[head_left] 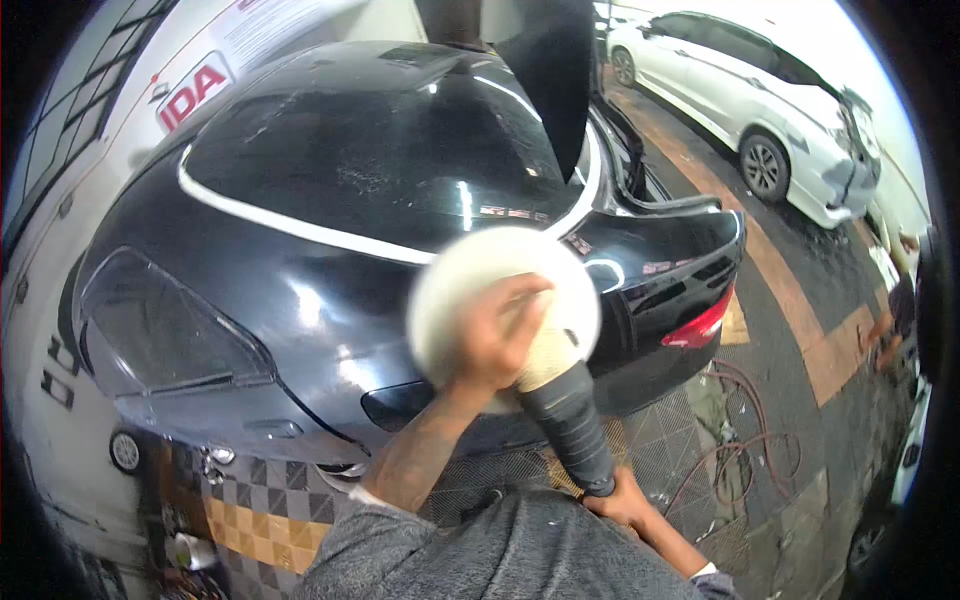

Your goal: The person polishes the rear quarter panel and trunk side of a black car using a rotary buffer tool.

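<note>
"Where's the polisher [562, 405]?"
"Between the person and the rear side of the dark car [250, 285], both hands on it, one towards each end."
"How does its long axis run?"
"Slantwise: from the tail [590, 468], near the grey shirt [530, 550], forward and leftward to the round white pad [465, 275]."
"Which hand is nearer the car?"
"The left hand [490, 335]. It's up at the pale head [550, 365], on the person's side of the pad. The right hand [622, 500] is back at the tail."
"And each grip?"
"The left is curled over the head, fingers folded in. The right is wrapped round the tail's end. Both look closed up, though the palms are hidden."
"Which way does the car lie from the left grip?"
"Straight beyond it, past the pad, which hides a corner of the white tape [300, 228] edging the rear window [360, 150]."
"Is the pad touching the paint?"
"I can't tell. Its edge is blurred and its far face is turned away from view."
</note>
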`<move>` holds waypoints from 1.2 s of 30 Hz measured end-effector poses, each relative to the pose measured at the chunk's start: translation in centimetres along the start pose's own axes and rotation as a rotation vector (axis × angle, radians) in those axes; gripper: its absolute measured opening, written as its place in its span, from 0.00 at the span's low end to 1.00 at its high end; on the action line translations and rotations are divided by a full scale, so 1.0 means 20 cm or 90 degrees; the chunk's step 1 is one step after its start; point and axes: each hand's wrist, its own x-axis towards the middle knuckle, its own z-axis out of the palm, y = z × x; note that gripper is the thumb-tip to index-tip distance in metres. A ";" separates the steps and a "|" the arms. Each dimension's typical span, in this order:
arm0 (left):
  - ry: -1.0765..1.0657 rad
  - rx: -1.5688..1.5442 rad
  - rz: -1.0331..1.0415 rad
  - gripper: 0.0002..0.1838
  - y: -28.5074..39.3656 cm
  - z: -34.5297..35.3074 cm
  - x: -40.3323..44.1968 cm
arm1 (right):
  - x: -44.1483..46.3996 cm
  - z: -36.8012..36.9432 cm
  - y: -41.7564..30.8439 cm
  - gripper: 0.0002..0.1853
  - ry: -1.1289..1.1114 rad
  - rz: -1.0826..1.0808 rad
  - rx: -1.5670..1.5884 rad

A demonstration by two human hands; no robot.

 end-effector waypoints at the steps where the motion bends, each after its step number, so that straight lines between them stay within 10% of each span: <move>1: -0.008 0.061 0.035 0.13 0.02 -0.08 -0.02 | 0.02 0.04 -0.06 0.29 0.012 0.009 0.012; 14: 0.203 -0.021 0.025 0.20 -0.02 -0.64 -0.48 | 0.20 0.29 -0.21 0.30 -0.177 -0.098 -0.113; 25: 0.027 0.022 -0.027 0.16 -0.02 -0.12 -0.19 | -0.02 0.15 0.01 0.29 -0.040 0.015 -0.049; 36: 0.030 -0.027 0.259 0.20 0.03 0.20 -0.38 | -0.16 0.09 -0.10 0.24 0.073 0.051 0.333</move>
